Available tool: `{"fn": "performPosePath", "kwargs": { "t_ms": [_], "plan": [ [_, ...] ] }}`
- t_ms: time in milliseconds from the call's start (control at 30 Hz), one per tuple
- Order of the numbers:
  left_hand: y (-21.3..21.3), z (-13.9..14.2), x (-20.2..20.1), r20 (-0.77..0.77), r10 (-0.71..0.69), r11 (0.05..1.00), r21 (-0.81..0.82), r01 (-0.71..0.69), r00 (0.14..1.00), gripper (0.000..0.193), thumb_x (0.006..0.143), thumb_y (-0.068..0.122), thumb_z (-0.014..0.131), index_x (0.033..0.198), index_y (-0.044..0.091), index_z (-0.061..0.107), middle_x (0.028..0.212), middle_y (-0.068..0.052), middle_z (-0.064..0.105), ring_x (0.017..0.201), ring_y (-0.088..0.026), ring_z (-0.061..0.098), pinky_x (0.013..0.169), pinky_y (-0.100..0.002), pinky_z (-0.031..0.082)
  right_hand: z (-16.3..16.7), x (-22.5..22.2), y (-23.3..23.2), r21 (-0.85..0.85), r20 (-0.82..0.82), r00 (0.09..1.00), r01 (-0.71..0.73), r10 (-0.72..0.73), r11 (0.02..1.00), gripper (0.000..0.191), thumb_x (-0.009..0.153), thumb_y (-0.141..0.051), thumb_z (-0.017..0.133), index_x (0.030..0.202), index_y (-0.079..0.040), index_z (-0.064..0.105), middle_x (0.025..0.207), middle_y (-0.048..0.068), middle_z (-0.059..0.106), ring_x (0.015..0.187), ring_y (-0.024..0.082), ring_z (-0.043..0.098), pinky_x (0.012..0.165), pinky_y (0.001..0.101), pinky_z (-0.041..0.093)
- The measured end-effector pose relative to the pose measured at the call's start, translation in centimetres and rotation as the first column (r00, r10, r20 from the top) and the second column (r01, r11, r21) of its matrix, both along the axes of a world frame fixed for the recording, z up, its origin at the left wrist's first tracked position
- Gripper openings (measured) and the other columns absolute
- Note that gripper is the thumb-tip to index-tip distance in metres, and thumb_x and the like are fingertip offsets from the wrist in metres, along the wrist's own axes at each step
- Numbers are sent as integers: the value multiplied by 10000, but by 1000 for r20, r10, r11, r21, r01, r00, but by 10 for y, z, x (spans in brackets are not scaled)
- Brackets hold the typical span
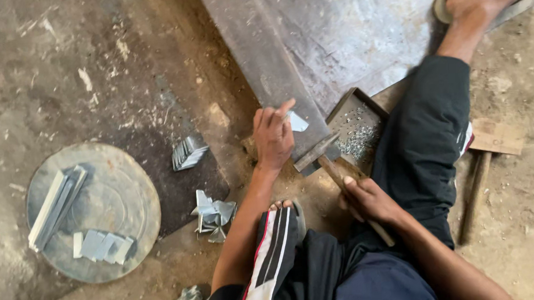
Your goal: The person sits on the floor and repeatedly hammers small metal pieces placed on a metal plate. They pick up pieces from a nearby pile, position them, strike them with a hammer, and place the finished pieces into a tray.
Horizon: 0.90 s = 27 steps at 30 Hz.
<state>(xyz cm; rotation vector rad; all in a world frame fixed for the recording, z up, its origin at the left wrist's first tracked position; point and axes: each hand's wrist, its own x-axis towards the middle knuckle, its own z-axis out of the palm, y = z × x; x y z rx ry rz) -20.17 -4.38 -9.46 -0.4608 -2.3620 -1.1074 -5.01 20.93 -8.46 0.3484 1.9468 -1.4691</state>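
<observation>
Holding a hammer (335, 165) beside a tray (338, 113) of nails (359, 136).

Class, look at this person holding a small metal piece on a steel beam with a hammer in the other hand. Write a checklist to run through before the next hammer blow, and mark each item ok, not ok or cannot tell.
1. Small metal piece lies on the steel beam: ok.
2. Left hand steadies the piece: ok, fingertips touch it.
3. Fingers clear of the strike spot: not ok, they sit right beside it.
4. Right hand grips the hammer handle firmly: ok.
5. Hammer head tight on its handle: cannot tell.
6. Tray of small fasteners within reach: ok, beside the beam.
</observation>
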Motion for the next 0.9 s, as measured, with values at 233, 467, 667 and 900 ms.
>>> {"fn": "performPosePath", "kwargs": {
  "t_ms": [233,467,667,900],
  "plan": [
    [-8,-5,-1,345,-101,777,613,-143,933,245,966,-39,677,1174,60,595,939,-13,638,779,-63,575,674,-221,489,-32,-88,16,526,-647,715,166,265,834,91,895,-121,711,918,-33,710,931,173,705,787,366,690,674,423,532],
    [0,-3,-4,336,-105,800,587,-121,936,181,955,-41,678,1127,13,693,920,3,673,752,-52,643,662,-218,520,-52,-129,8,637,-661,647,217,380,739,107,916,-107,689,821,-60,698,917,120,703,869,365,693,687,470,531],
    [7,0,-27,174,70,962,249,-113,982,156,858,40,794,974,80,698,927,-14,671,845,-219,608,771,-346,507,-57,-132,5,690,-624,668,227,406,687,72,895,-67,684,854,-12,660,898,200,668,834,375,669,709,462,537],
    [-22,-6,-23,134,80,989,116,-96,988,185,875,73,775,1053,76,724,993,-71,602,967,-306,577,857,-418,487,-18,-108,-14,58,-613,715,465,-336,883,50,935,-51,712,958,-10,695,880,104,744,803,82,693,703,254,546]
  ]
}}
